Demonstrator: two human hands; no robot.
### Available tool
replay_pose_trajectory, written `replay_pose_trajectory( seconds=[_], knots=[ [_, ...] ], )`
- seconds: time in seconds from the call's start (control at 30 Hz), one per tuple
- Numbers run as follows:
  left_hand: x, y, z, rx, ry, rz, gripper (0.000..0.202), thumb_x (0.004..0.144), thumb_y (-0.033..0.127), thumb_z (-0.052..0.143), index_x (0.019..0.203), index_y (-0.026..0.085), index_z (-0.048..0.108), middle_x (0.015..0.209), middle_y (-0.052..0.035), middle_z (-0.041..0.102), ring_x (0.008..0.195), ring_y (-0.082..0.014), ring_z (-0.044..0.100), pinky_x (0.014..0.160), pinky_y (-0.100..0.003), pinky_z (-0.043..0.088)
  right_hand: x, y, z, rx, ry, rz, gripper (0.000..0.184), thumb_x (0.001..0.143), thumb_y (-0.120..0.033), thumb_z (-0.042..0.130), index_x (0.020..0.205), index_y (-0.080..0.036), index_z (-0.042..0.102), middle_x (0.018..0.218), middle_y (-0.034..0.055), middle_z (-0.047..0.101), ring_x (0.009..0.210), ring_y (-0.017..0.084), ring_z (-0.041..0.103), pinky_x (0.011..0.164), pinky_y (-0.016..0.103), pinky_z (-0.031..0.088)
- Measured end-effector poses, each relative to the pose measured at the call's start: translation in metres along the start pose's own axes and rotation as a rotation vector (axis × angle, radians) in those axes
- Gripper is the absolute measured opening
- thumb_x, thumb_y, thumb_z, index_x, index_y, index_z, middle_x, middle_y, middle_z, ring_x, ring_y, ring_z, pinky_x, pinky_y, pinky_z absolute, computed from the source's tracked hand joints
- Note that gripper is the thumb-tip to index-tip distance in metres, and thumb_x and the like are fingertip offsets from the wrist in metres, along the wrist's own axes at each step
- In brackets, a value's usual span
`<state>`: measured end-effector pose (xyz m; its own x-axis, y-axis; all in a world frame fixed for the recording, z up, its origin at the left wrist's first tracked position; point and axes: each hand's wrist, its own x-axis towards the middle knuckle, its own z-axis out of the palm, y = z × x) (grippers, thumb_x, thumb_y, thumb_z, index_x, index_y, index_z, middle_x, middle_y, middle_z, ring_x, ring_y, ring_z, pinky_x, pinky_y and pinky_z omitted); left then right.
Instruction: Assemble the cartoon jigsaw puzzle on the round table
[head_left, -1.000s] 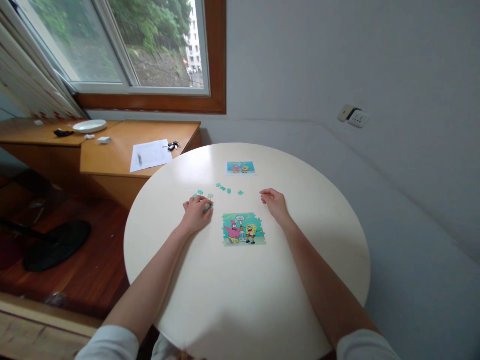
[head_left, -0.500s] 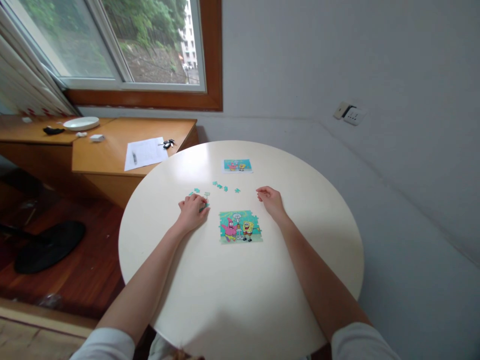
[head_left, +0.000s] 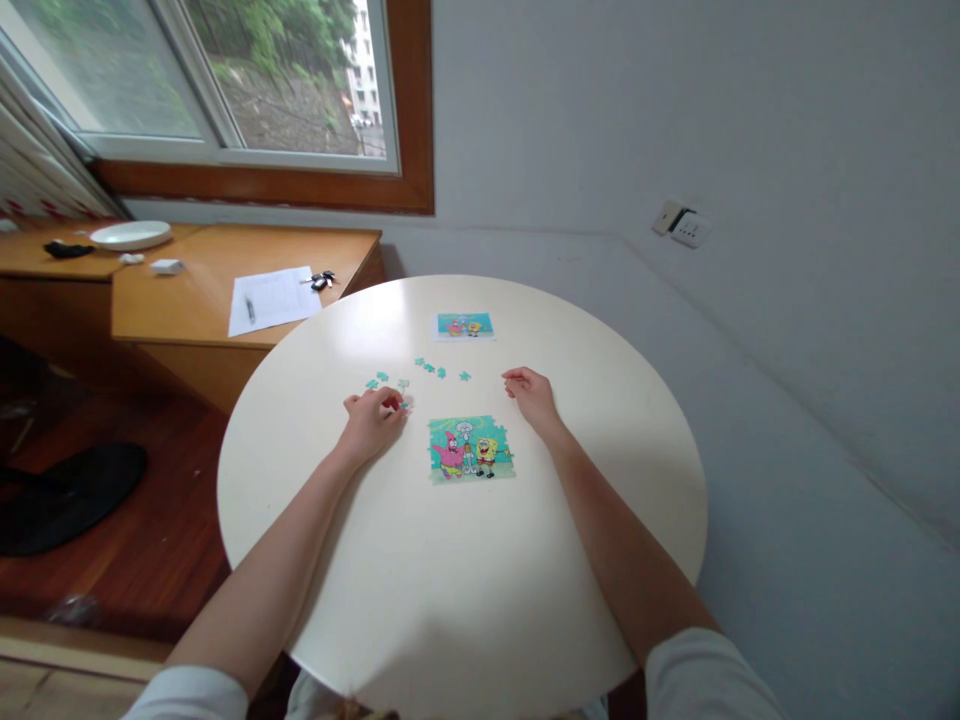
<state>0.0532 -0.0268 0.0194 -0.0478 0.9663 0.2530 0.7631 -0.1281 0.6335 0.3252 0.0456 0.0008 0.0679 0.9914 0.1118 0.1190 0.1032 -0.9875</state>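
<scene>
A mostly joined jigsaw puzzle (head_left: 466, 450) of three cartoon figures lies flat on the round white table (head_left: 450, 590), its right edge ragged. To its upper left, my left hand (head_left: 373, 417) has thumb and forefinger pinched on a small teal puzzle piece (head_left: 404, 406), largely hidden by the fingertips. A pale loose piece (head_left: 404, 385) lies just beyond those fingers, near two teal pieces (head_left: 377, 380). My right hand (head_left: 531, 396) rests on the table to the puzzle's upper right, fingers curled together, with nothing visible in them.
Several loose teal pieces (head_left: 441, 372) lie between the hands. Behind them is a small picture card (head_left: 465, 326) with the same cartoon scene. A wooden desk (head_left: 195, 300) at the left carries a paper sheet (head_left: 274, 300), keys (head_left: 322, 281) and a white plate (head_left: 131, 236).
The view has shifted slightly, moving everything a little left in the picture. My left fingers have drawn into a clearer pinch on the piece. My right hand stays by the puzzle.
</scene>
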Motion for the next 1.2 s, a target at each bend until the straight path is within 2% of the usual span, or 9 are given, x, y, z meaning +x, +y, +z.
replay_pose_trajectory(
  seconds=[0.13, 0.27, 0.4, 0.6, 0.9, 1.07, 1.2],
  knots=[
    [0.003, -0.002, 0.001, -0.346, 0.115, -0.022, 0.009, 0.07, 0.026, 0.064, 0.067, 0.019, 0.059, 0.065, 0.0005, 0.061, 0.065, -0.0142, 0.055, 0.069, -0.028, 0.041, 0.001, 0.001, -0.001, -0.02, -0.004, -0.002, 0.018, 0.059, -0.03, 0.055, 0.071, -0.018, 0.061, 0.062, -0.0003, 0.059, 0.058, 0.013, 0.054, 0.058, 0.028, 0.045],
    [0.006, -0.001, 0.003, -0.678, 0.205, -0.12, 0.019, 0.061, 0.033, 0.073, 0.065, 0.017, 0.063, 0.062, -0.0005, 0.061, 0.058, -0.0126, 0.053, 0.058, -0.025, 0.04, 0.002, 0.003, 0.0, -0.017, 0.004, -0.001, 0.018, 0.059, -0.03, 0.056, 0.071, -0.018, 0.061, 0.062, -0.0001, 0.059, 0.058, 0.013, 0.054, 0.057, 0.029, 0.045],
    [0.005, 0.007, 0.001, -0.86, 0.183, -0.207, 0.028, 0.055, 0.038, 0.079, 0.066, 0.016, 0.066, 0.062, -0.0016, 0.062, 0.056, -0.0114, 0.052, 0.055, -0.025, 0.038, 0.002, 0.004, 0.0, -0.011, 0.006, -0.003, 0.019, 0.058, -0.031, 0.056, 0.071, -0.018, 0.062, 0.062, 0.0004, 0.06, 0.059, 0.014, 0.054, 0.058, 0.029, 0.046],
    [0.002, 0.013, 0.0, -0.932, 0.12, -0.303, 0.029, 0.053, 0.039, 0.08, 0.062, 0.015, 0.067, 0.058, -0.0015, 0.061, 0.055, -0.0104, 0.05, 0.054, -0.024, 0.036, 0.001, 0.003, -0.001, -0.041, -0.009, -0.011, 0.017, 0.06, -0.03, 0.056, 0.071, -0.019, 0.062, 0.062, 0.0001, 0.059, 0.058, 0.014, 0.054, 0.058, 0.029, 0.045],
    [0.006, 0.011, 0.0, -1.138, 0.051, -0.345, 0.029, 0.049, 0.037, 0.083, 0.058, 0.015, 0.066, 0.056, -0.0005, 0.061, 0.057, -0.0097, 0.055, 0.062, -0.024, 0.042, 0.001, 0.003, -0.001, -0.068, -0.013, -0.011, 0.018, 0.06, -0.031, 0.057, 0.072, -0.019, 0.062, 0.062, 0.0002, 0.059, 0.058, 0.014, 0.054, 0.058, 0.029, 0.046],
    [0.004, 0.013, -0.004, -1.242, -0.004, -0.394, 0.034, 0.044, 0.036, 0.086, 0.057, 0.015, 0.063, 0.062, -0.0016, 0.067, 0.064, -0.0134, 0.063, 0.076, -0.029, 0.05, 0.0, 0.002, -0.002, -0.078, -0.024, -0.019, 0.018, 0.061, -0.032, 0.057, 0.072, -0.019, 0.062, 0.062, 0.0003, 0.059, 0.059, 0.014, 0.054, 0.059, 0.029, 0.046],
    [0.002, 0.015, -0.007, -1.293, -0.046, -0.426, 0.034, 0.048, 0.034, 0.085, 0.057, 0.015, 0.059, 0.07, -0.0053, 0.071, 0.072, -0.017, 0.067, 0.083, -0.033, 0.051, -0.001, 0.0, -0.002, -0.087, -0.022, -0.018, 0.019, 0.06, -0.033, 0.058, 0.072, -0.019, 0.061, 0.063, 0.001, 0.06, 0.06, 0.015, 0.054, 0.06, 0.03, 0.045]
  ],
)
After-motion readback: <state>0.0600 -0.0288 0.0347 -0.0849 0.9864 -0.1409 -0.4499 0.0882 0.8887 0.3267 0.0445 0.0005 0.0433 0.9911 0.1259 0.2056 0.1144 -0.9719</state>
